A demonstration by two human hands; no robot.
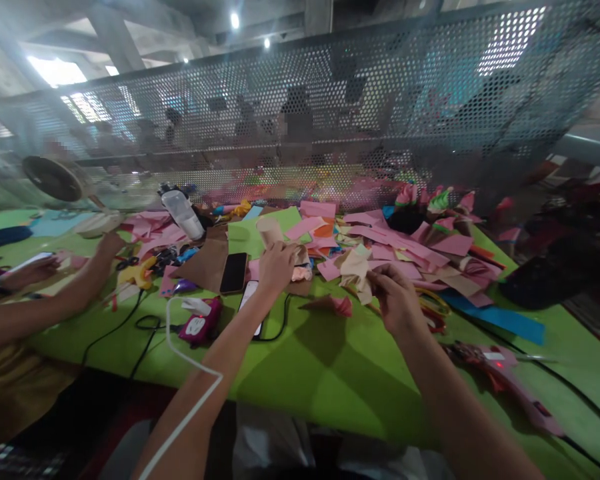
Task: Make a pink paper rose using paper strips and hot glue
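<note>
My left hand (279, 267) reaches over the middle of the green table (330, 373), its fingers bent together beside a pale rolled tube (269, 231); whatever the fingertips hold is too small to make out. Between the thumb and fingers of my right hand (393, 290) is a crumpled cream paper piece (356, 273). Below and between the two hands lies a pink and brown paper cone (334, 305). A black phone (234, 273) rests left of my left hand, and a lit phone (251, 307) is partly covered by my left forearm.
Pink paper scraps (405, 247) are heaped behind my hands. A pink glue gun (517, 380) with its cord lies at the right. Further left are a magenta device (200, 321), a bottle (183, 212) and another person's arms (55, 300). A perforated metal screen (330, 100) stands behind.
</note>
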